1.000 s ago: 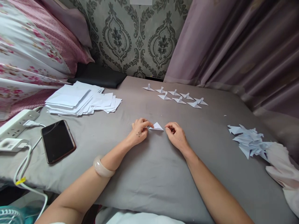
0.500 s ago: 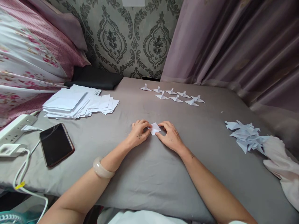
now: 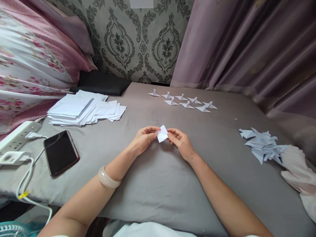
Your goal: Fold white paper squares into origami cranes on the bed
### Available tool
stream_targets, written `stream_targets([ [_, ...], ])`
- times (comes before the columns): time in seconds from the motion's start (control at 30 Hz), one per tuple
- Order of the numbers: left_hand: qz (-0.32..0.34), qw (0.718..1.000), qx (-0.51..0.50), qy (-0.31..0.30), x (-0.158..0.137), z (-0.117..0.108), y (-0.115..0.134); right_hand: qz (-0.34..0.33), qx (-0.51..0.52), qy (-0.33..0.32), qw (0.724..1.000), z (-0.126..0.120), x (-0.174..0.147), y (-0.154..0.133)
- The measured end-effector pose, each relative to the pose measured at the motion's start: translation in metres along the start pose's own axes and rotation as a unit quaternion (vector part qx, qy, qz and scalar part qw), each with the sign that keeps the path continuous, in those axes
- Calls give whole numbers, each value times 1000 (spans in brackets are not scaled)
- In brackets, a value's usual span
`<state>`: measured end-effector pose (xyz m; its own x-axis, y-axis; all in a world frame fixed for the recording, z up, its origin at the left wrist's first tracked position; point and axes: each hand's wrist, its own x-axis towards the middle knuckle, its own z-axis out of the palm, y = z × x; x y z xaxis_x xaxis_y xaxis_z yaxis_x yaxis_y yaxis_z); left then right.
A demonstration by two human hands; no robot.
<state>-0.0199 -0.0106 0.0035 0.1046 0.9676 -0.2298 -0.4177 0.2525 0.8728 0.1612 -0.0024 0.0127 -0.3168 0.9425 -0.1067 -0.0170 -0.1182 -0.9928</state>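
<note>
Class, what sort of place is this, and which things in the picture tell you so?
Probably a room in a home, perhaps a bedroom, though the view cannot confirm that. The patterned wallpaper, the mauve curtain and the floral cloth suggest it.

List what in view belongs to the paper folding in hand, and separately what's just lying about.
Likely part of it:
- small folded paper, held in both hands
- white sheets
- folded paper figures
- folded-paper pile

Apparently just lying about:
- phone
- power strip
- black item
- pale cloth
</note>
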Motion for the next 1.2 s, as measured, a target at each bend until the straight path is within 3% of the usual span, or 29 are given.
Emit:
stream_targets([
  [0.2, -15, 998, -42, -41, 0, 1, 1, 87, 149, -68, 983, -6, 1, -1],
  [0.43, -33, 996, -53, -61, 0, 0, 1, 103, 158, -108, 976, -8, 0, -4],
  [0.6, -28, 998, -25, -50, -2, 2, 2, 46, 103, -51, 992, -3, 1, 1],
  [0.77, 17, 993, 92, -65, -7, 7, 2, -23, 15, 15, 1000, 3, 5, 11],
  [0.93, 71, 959, 234, -145, -13, 10, -3, -58, -34, 44, 997, 6, 6, 18],
  [1.1, 176, 921, 334, -92, -12, 7, -8, -92, -83, 98, 987, 6, 6, 19],
  [1.2, 205, 907, 359, -77, -12, 8, -11, -112, -110, 132, 979, 8, 4, 19],
])
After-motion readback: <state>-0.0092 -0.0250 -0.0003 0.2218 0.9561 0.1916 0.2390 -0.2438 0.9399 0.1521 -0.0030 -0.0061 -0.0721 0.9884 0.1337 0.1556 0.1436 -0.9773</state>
